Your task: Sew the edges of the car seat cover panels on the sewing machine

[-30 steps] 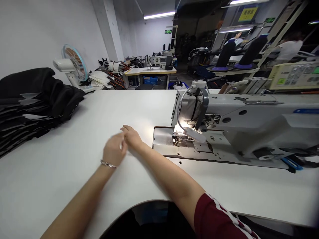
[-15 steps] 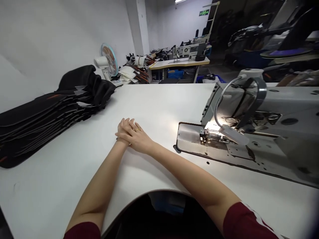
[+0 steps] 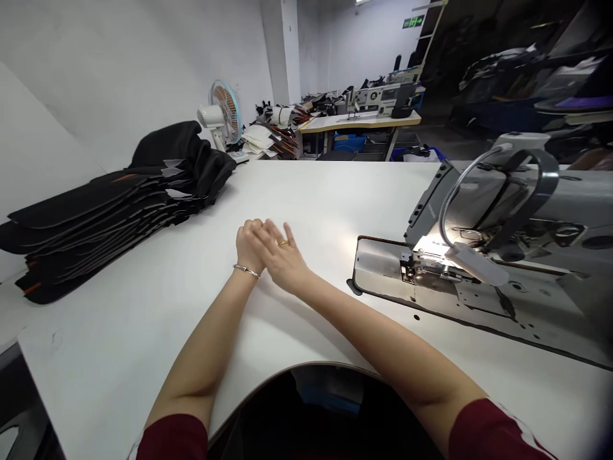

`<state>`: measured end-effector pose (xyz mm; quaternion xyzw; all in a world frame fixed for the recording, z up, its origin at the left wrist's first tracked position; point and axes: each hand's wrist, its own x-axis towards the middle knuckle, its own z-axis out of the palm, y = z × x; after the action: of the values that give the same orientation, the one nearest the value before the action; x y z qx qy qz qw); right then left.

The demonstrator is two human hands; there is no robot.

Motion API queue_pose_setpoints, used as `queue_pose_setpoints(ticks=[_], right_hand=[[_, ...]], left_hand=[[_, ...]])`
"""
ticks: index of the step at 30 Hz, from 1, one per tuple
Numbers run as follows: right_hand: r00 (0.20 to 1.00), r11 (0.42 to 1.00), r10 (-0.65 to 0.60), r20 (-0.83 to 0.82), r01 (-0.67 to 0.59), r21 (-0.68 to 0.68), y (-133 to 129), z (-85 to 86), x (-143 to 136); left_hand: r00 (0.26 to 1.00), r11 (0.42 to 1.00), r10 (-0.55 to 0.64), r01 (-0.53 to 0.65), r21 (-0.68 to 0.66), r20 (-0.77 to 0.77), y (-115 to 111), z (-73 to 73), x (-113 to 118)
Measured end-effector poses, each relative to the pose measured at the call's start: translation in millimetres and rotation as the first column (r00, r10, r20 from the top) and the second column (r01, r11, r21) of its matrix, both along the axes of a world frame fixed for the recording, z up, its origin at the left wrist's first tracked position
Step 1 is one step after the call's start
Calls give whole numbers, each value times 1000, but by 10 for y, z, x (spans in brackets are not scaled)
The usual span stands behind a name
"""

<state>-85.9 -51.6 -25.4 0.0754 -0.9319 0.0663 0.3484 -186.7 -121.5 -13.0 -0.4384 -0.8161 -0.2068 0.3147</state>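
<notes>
My left hand (image 3: 249, 248) rests on the white tabletop (image 3: 306, 198), its fingers curled in, partly covered by my right hand. A thin silver bracelet (image 3: 247, 271) circles the left wrist. My right hand (image 3: 285, 260) lies against the left one with its fingers stretched out and slightly spread, a little blurred. It wears a gold ring (image 3: 283, 243). No object shows in either hand. To the right of them stands a sewing machine (image 3: 483, 223) with its lamp lit over the needle area.
A stack of black padded fabric pieces (image 3: 119, 198) lies at the left. Behind it stands a fan (image 3: 225, 115). Farther back are a second sewing table (image 3: 364, 121) and piles of material (image 3: 268, 137). The near table edge (image 3: 330, 364) curves inward in front of me.
My right hand has lifted and shifted a little off the left, its fingers more raised. The left fingers have curled in, and the bracelet now shows. The view has turned slightly left.
</notes>
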Motion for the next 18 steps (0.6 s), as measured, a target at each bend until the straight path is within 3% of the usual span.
queue_pose_setpoints(ticks=[3, 6, 9, 12, 18], right_hand=[[979, 968, -193, -60, 180, -174, 109, 199, 44], [983, 957, -173, -58, 154, -246, 190, 366, 106], [990, 959, -142, -2, 137, -247, 209, 431, 156], [988, 955, -154, 16, 153, -254, 197, 420, 171], [983, 958, -176, 49, 183, -222, 225, 316, 108]], left_hand=[[988, 996, 55, -44, 79, -142, -45, 190, 230], [905, 982, 54, 27, 185, -423, -79, 377, 514], [847, 981, 48, 61, 186, -529, -105, 485, 680], [847, 983, 32, 70, 171, -531, -111, 483, 668], [848, 964, -75, 197, 180, -525, -83, 319, 434]])
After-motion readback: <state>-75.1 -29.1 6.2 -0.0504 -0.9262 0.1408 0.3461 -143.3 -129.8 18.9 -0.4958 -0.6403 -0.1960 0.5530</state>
